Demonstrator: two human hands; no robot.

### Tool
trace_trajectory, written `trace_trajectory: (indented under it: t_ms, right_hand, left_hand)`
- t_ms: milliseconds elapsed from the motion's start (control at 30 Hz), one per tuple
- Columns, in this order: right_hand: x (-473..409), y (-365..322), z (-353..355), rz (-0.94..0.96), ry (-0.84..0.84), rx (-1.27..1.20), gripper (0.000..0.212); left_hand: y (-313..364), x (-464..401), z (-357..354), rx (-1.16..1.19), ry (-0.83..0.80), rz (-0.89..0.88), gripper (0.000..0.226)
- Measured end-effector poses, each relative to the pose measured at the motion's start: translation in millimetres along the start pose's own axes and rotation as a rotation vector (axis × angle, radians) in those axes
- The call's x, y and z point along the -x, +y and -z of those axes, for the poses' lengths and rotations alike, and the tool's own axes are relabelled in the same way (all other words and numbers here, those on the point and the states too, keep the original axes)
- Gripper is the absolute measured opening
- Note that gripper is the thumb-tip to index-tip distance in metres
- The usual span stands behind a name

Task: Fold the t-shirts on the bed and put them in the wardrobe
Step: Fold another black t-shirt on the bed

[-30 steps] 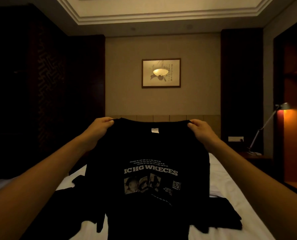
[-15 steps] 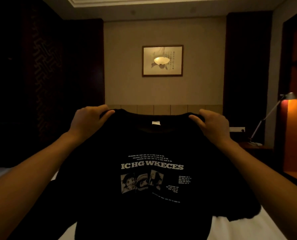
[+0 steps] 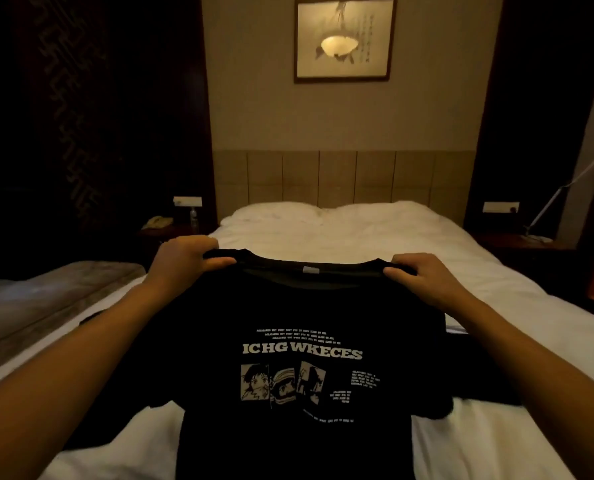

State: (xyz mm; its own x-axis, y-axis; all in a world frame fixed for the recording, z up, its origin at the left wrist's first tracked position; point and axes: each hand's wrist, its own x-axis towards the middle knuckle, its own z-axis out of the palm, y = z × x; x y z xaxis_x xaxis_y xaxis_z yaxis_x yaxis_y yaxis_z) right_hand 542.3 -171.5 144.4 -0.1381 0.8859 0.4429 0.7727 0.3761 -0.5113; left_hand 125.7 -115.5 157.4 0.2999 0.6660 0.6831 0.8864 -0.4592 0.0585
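Over on the far left there's a second bed (image 3: 46, 299) in shadow, and beyond it a dark nightstand (image 3: 171, 233) carrying a pale telephone (image 3: 157, 222) and a small bottle (image 3: 193, 216), with a wall switch plate (image 3: 187, 201) just above. Now the left hand (image 3: 181, 259), and its grip is clenched on the left shoulder of the black t-shirt (image 3: 299, 341), fingers curled over the top edge and thumb pinching the cloth from the near side. The shirt hangs spread between the two hands, print facing the camera: white lettering reads "ICHG WKECES" over three comic-style panels, and a small white label sits inside the collar. Its lower part drapes down over the white bed (image 3: 358, 233), where more dark cloth lies either side of it; what that cloth is, I cannot tell. Up the middle, two white pillows (image 3: 323, 214) rest against the padded headboard (image 3: 337, 174), and a framed picture (image 3: 344, 39) hangs on the wall above with a ceiling lamp reflected in its glass. Then the right hand (image 3: 427, 282), same story, its grip pinching the shirt's right shoulder, knuckles up. Far right, another nightstand (image 3: 524, 244) with a white desk lamp (image 3: 565, 188) slanting upward, and a second switch plate (image 3: 500, 206) beside it.
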Motion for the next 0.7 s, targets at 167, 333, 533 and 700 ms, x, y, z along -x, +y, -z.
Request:
trace_trajectory:
  t_ms: [167, 333, 533, 700]
  right_hand:
    - [-29.5, 40.9, -51.7, -0.074, -0.047, 0.003, 0.024]
    - [-54.6, 79.8, -122.6, -0.233, 0.049, 0.051, 0.026]
    - [-69.9, 102.8, -202.2, -0.627, 0.289, 0.124, 0.035]
    - [-99.3, 123.6, -220.3, -0.571, 0.477, 0.38, 0.046]
  left_hand:
    - [-32.2, -2.0, -63.1, 0.176, -0.065, 0.033, 0.031]
    - [-35.2, 12.9, -135.8, 0.237, 0.01, 0.276, 0.03]
    - [-4.5, 26.5, -223.0, 0.151, 0.09, 0.688, 0.036]
    - [-37.5, 10.5, -261.5, -0.071, 0.155, 0.537, 0.034]
